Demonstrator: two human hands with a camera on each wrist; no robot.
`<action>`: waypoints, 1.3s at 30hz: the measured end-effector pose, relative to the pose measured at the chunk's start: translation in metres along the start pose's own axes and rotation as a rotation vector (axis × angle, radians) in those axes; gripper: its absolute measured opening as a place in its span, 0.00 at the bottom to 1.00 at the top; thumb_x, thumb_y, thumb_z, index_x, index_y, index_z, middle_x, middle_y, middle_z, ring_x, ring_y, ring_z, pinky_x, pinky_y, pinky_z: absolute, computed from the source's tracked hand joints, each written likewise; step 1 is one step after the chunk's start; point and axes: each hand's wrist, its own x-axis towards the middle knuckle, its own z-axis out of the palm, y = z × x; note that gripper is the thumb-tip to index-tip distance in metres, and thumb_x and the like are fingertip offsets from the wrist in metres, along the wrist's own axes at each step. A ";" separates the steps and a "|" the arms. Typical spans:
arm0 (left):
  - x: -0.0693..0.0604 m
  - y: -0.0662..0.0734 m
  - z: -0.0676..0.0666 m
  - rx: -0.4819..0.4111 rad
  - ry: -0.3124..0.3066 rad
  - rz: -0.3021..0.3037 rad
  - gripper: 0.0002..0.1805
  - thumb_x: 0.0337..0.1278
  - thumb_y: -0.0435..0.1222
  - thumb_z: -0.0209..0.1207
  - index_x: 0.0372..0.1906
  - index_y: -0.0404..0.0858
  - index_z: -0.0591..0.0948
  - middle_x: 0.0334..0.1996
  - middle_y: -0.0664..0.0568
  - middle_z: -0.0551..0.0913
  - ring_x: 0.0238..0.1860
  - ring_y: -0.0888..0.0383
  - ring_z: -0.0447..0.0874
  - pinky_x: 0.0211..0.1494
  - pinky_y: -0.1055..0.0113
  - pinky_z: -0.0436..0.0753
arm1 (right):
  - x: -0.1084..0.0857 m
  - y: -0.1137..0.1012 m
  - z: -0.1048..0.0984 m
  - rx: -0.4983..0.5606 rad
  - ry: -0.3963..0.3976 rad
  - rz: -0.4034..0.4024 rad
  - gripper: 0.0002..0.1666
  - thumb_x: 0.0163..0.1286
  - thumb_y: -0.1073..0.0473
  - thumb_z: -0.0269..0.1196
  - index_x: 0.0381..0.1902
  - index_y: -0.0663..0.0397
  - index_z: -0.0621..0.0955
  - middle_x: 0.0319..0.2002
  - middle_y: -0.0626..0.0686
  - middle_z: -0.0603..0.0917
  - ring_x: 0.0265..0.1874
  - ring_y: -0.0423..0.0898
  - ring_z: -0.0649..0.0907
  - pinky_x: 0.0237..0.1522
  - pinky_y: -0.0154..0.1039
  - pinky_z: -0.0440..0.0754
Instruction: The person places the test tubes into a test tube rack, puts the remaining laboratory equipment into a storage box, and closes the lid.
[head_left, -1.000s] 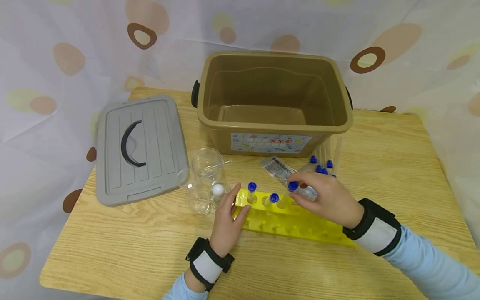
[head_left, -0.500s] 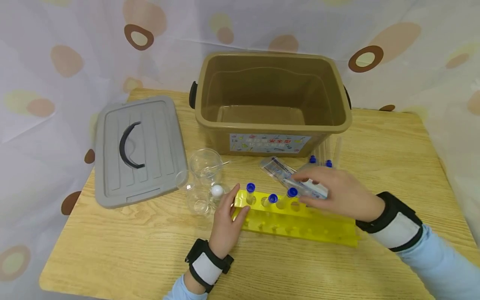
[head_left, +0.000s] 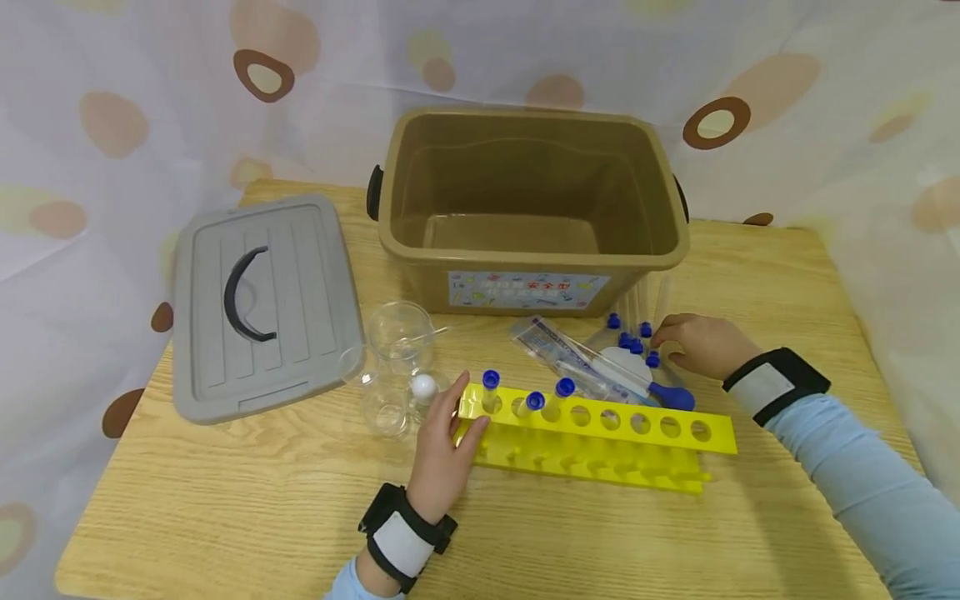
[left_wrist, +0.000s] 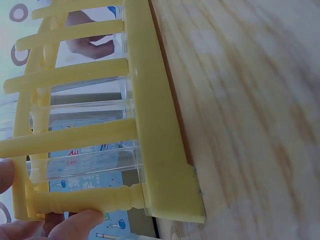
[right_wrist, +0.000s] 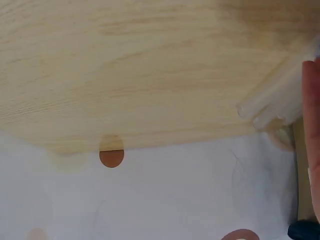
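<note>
right hand (head_left: pixel 705 346), loosely curled, moved to capped tubes (head_left: pixel 636 345) (left hand (head_left: pixel 438 457) grips rack (head_left: pixel 625 421)).

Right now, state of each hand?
Left hand: closed, holding the yellow test tube rack.
Right hand: at the blue-capped test tubes; whether holding one cannot be told.

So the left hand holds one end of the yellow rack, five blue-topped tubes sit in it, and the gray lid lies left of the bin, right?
Not five: the head view shows three blue-topped tubes in the yellow rack. The left hand does hold one end, and the gray lid lies left of the bin.
</note>
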 end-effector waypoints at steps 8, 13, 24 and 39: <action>0.001 0.001 -0.001 0.005 0.005 0.007 0.29 0.65 0.38 0.53 0.69 0.35 0.62 0.64 0.38 0.66 0.66 0.42 0.63 0.64 0.46 0.69 | -0.002 0.002 0.016 -0.076 0.161 -0.099 0.14 0.43 0.67 0.74 0.31 0.52 0.86 0.34 0.54 0.81 0.29 0.47 0.82 0.29 0.42 0.84; 0.002 0.002 0.000 -0.001 -0.001 0.008 0.30 0.65 0.38 0.53 0.69 0.35 0.62 0.64 0.39 0.66 0.66 0.42 0.63 0.64 0.45 0.70 | -0.005 0.005 0.020 -0.099 0.166 -0.112 0.17 0.42 0.68 0.75 0.33 0.52 0.85 0.35 0.54 0.82 0.32 0.49 0.83 0.31 0.43 0.84; 0.001 0.000 0.000 0.001 0.006 0.005 0.30 0.65 0.38 0.53 0.69 0.36 0.62 0.64 0.38 0.66 0.66 0.42 0.63 0.64 0.46 0.69 | -0.016 0.006 0.023 -0.098 0.169 -0.109 0.18 0.44 0.69 0.74 0.35 0.58 0.83 0.35 0.56 0.85 0.33 0.52 0.84 0.35 0.47 0.84; 0.000 0.000 0.001 -0.006 0.006 -0.009 0.30 0.65 0.37 0.54 0.69 0.35 0.62 0.64 0.38 0.66 0.67 0.42 0.62 0.65 0.45 0.68 | -0.050 -0.007 -0.027 0.331 0.818 0.395 0.13 0.56 0.70 0.65 0.41 0.68 0.79 0.32 0.41 0.84 0.29 0.24 0.77 0.33 0.15 0.69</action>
